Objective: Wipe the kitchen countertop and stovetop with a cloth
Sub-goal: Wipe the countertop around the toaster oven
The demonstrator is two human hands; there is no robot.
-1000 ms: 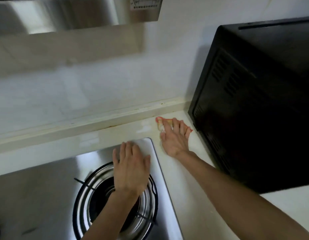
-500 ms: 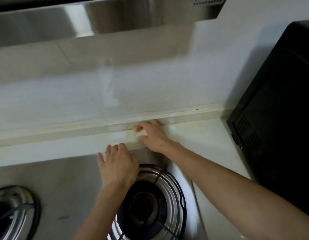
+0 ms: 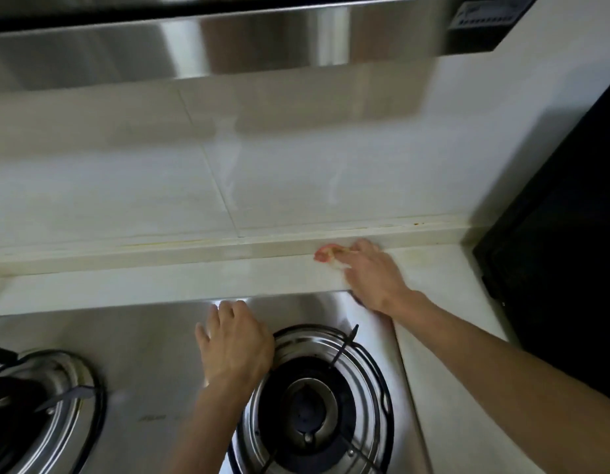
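While left hand (image 3: pixel 236 340) rests flat, right hand (image 3: pixel 372 275) fingers (image 3: pixel 360 246) press cloth (image 3: pixel 325 253) underneath.

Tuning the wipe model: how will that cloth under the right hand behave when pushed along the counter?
Likely floppy: the cloth sits bunched under the right hand. Probably light, since little shows past the fingers. It should slide on the smooth countertop, though folds may catch at the back ledge.
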